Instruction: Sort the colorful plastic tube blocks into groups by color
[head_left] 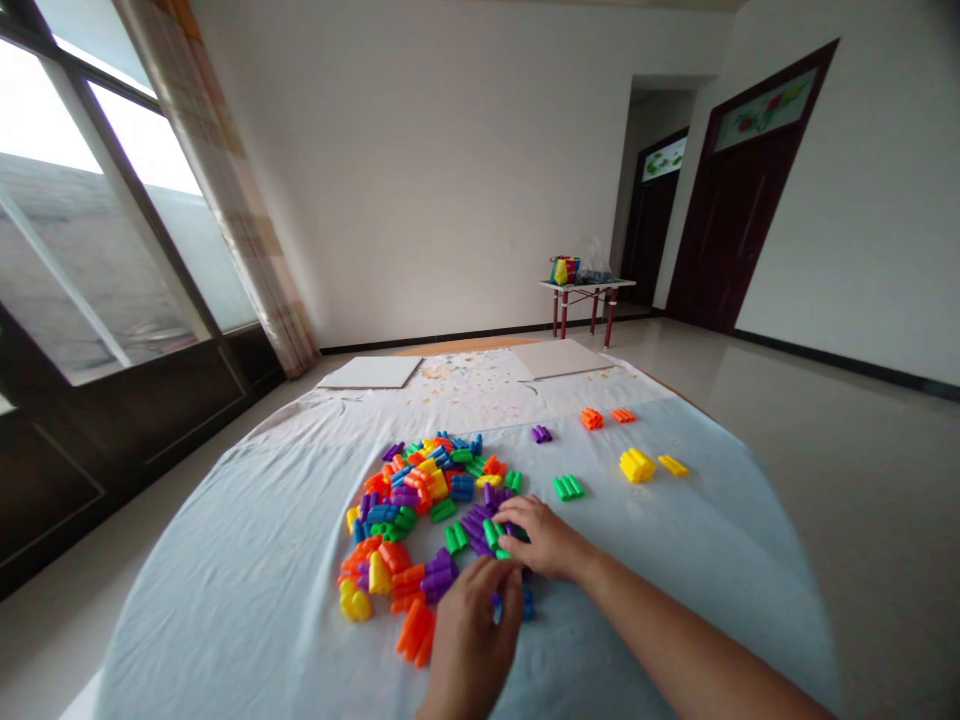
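A heap of plastic building blocks (405, 490) in orange, purple, green, blue and yellow lies on the cloth-covered table (247, 560). My right hand (551, 540) is at the heap's right side, its curled fingertips against a green block (493, 535) beside purple blocks (472, 522). Close by in front, my left hand (476, 620) has its thumb and fingers drawn together. Whatever lies between those fingertips is hidden. Blue blocks (529, 605) show partly behind the left hand. Orange blocks (416, 632) rest just left of it.
Apart from the heap lie a green block (568, 487), a purple block (541, 434), orange blocks (592, 418) and yellow blocks (637, 465). Two flat boards (373, 372) are at the table's far end. A small table (589, 284) with bags stands beyond.
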